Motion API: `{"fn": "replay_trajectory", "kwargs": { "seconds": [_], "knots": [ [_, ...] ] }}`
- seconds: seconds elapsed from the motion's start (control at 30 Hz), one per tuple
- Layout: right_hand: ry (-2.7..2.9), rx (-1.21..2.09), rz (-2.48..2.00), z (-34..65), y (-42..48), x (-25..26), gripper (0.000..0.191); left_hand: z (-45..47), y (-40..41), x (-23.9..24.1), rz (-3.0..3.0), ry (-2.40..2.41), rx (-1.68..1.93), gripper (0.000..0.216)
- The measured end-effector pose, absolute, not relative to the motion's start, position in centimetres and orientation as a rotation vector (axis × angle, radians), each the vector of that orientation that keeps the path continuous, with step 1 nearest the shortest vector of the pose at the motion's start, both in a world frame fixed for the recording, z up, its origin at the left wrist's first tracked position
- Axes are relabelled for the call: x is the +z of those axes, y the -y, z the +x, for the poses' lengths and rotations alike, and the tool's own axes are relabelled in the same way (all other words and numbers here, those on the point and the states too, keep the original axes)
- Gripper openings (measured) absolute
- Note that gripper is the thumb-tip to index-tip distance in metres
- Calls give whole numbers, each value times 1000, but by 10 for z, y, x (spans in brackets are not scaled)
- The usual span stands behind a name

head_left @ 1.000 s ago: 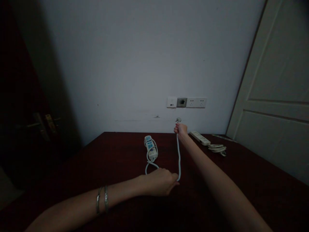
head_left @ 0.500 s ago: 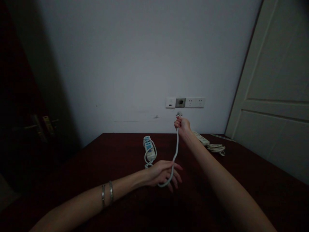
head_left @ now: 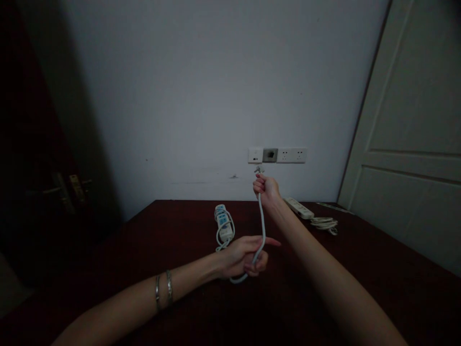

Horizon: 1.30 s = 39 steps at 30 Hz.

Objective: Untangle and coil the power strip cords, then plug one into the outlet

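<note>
My right hand (head_left: 265, 188) is closed round a white power cord (head_left: 262, 218) just below its plug (head_left: 259, 169), whose prongs stick up above the fist. The plug is under the row of wall sockets. From that fist the cord hangs down to my left hand (head_left: 247, 257), where several fingers curl round it and one finger points right. Below my left hand the cord bends back to the left and goes behind it. A white power strip with blue sockets (head_left: 224, 223), its cord looped about it, lies just beyond my left wrist.
On the wall are a grey socket (head_left: 270, 154) and white socket plates (head_left: 291, 154). Another white power strip (head_left: 299, 208) with a coiled cord (head_left: 324, 224) lies on the dark red table (head_left: 180, 226), behind my right forearm. A pale door (head_left: 406, 144) stands at right.
My left hand's fingers, spread before, have curled in round the cord. My right hand and the plug have shifted a little to the left.
</note>
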State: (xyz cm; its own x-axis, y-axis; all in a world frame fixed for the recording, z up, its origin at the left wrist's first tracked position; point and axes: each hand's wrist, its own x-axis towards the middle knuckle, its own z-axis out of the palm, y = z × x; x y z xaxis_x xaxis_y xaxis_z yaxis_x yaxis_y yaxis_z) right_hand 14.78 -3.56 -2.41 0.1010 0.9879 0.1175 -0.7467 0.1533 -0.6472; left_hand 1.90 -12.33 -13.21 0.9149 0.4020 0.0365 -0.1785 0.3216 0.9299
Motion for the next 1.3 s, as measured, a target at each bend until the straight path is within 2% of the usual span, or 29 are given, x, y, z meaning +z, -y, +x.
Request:
{"fn": "replay_trajectory", "kwargs": {
  "seconds": [0.13,0.37,0.57,0.7,0.83,1.03,1.2,1.3],
  "knots": [
    [625,1418,-463,135,50,-18,23,22,124,-137,1159,-307,377,25],
    [665,1408,-413,130,68,-4,19,22,117,-144,1124,-438,488,23],
    [607,1304,-425,163,58,-4,21,12,116,-135,1121,-589,930,25],
    [579,1255,-452,173,48,-9,22,11,120,-129,1330,-605,1040,31],
    [603,1248,-479,165,43,-10,20,16,136,-124,1792,-701,1183,32],
    [695,1252,-522,146,45,-11,15,19,153,-115,2359,-645,1053,24],
    [750,1246,-540,138,46,-16,14,22,156,-112,2473,-618,875,19],
    [774,1262,-538,139,47,-16,14,26,157,-119,2287,-659,855,20]
  ]
}}
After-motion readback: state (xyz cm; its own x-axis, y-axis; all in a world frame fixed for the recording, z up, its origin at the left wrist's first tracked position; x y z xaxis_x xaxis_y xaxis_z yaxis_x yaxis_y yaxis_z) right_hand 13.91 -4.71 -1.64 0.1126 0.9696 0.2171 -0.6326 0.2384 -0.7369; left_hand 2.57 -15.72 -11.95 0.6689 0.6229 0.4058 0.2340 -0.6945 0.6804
